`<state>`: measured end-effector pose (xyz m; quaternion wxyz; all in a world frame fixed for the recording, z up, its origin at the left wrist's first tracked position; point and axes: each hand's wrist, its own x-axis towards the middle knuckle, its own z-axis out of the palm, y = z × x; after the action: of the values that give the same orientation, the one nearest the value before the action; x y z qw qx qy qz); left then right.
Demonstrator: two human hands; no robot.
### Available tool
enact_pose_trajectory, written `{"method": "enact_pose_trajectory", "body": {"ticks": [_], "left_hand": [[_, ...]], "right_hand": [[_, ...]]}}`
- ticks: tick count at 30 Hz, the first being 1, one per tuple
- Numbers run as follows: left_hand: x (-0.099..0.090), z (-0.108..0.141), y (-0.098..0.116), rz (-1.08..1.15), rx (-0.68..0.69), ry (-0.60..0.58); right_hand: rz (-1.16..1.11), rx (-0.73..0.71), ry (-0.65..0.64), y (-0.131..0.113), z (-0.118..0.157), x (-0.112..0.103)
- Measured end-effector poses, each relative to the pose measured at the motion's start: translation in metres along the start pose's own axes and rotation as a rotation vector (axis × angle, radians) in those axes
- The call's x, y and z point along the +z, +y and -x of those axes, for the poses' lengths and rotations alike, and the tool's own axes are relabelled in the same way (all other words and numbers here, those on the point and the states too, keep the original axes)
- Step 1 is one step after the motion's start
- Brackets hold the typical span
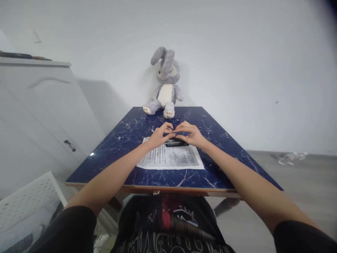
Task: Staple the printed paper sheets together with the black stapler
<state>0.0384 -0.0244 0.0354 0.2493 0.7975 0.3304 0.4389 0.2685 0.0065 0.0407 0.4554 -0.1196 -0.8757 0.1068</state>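
Observation:
A sheet of printed paper [171, 160] lies on the dark blue marbled table [113, 154]. On the paper's upper part rests a black stapler [177, 142], lying crosswise; my hands partly cover it. Just above the stapler, the fingertips of my left hand [160, 135] and my right hand [192, 135] come together. Thumbs and fingers are pinched on both sides. Whatever is between the fingertips is too small to make out. I cannot tell whether either hand touches the stapler.
A grey plush rabbit [166, 93] sits at the table's far edge against the white wall. To the left stand a white cabinet [44, 116] and a white perforated panel [34, 196]. A clear plastic item [291, 159] lies on the floor at right.

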Motion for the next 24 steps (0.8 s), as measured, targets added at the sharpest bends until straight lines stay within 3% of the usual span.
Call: {"method": "enact_pose_trajectory", "body": {"ticks": [6, 9, 12, 14, 18, 20, 24], "left_hand": [[0.004, 0.0, 0.003, -0.05, 0.05, 0.01], [-0.002, -0.004, -0.002, -0.09, 0.035, 0.114], [-0.022, -0.009, -0.024, -0.225, -0.108, 0.328], [-0.039, -0.01, -0.045, -0.407, -0.257, 0.402], [-0.062, -0.006, -0.086, -0.72, -0.52, 0.314], [-0.063, -0.004, -0.097, -0.773, -0.535, 0.249], [-0.056, -0.005, -0.1, -0.811, -0.491, 0.124]], "right_hand": [[0.04, 0.047, 0.003, -0.003, -0.002, 0.001], [0.073, 0.105, 0.063, 0.01, 0.001, -0.003], [0.16, 0.278, 0.167, 0.04, 0.013, -0.012], [0.243, 0.434, 0.181, 0.063, 0.024, -0.021], [0.357, 0.752, 0.115, 0.099, 0.046, -0.036], [0.379, 0.826, 0.092, 0.108, 0.051, -0.039], [0.364, 0.832, 0.037, 0.114, 0.052, -0.037]]}}
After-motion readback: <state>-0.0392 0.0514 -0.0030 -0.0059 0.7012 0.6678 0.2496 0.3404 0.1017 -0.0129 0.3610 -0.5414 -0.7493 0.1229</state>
